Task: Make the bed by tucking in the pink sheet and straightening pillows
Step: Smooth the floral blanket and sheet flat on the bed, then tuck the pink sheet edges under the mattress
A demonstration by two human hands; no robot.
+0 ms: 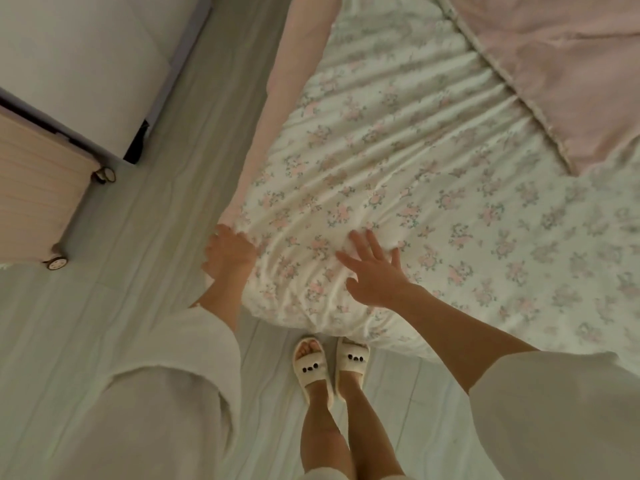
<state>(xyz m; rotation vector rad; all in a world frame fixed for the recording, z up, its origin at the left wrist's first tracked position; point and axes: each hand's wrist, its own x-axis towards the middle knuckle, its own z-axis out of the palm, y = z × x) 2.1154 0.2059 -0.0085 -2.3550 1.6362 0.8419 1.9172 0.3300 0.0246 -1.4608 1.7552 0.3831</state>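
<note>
A white floral sheet point(398, 161) covers the mattress, wrinkled toward the near corner. Along the bed's left side runs the pink sheet point(277, 109), hanging down the edge. A pink quilt with a ruffled trim point(561, 64) lies at the upper right. My left hand point(227, 252) is at the bed's near left corner, fingers curled on the fabric where pink and floral meet. My right hand point(372, 268) lies flat with fingers spread on the floral sheet near the corner. No pillows are in view.
I stand at the bed's corner in white slippers point(330, 367) on a pale wood floor point(166, 216). A pink wheeled suitcase point(38, 188) and a white cabinet point(93, 64) stand to the left, leaving an aisle beside the bed.
</note>
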